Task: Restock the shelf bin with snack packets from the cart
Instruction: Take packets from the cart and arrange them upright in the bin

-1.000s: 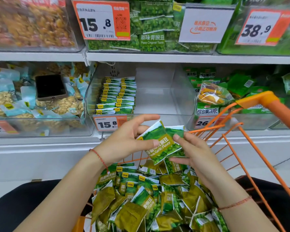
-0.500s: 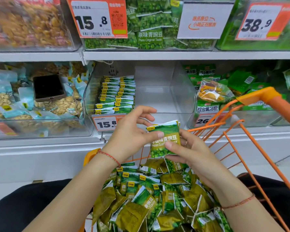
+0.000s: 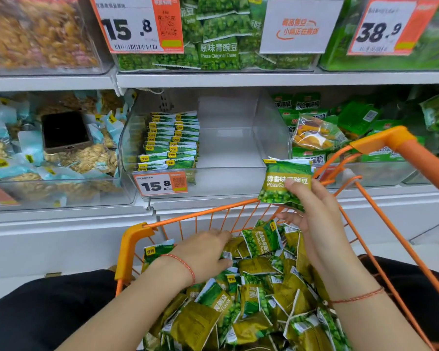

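An orange wire cart in front of me holds several green pea snack packets. My right hand holds a small stack of green garlic-pea packets upright above the cart's far rim, thumb across the front packet. My left hand reaches down into the cart, its fingers resting on the packets at the far left of the pile. The clear shelf bin on the middle shelf has neat rows of the same packets along its left side; its right part is bare.
A dark phone lies on bagged nuts in the bin to the left. Bins of green snack bags stand to the right and on the shelf above. Orange price tags hang on the bin fronts. The cart handle rises at the right.
My left hand let go of the packets and dropped into the cart. My right hand moved right, keeping the packets. The view came closer to the shelf.
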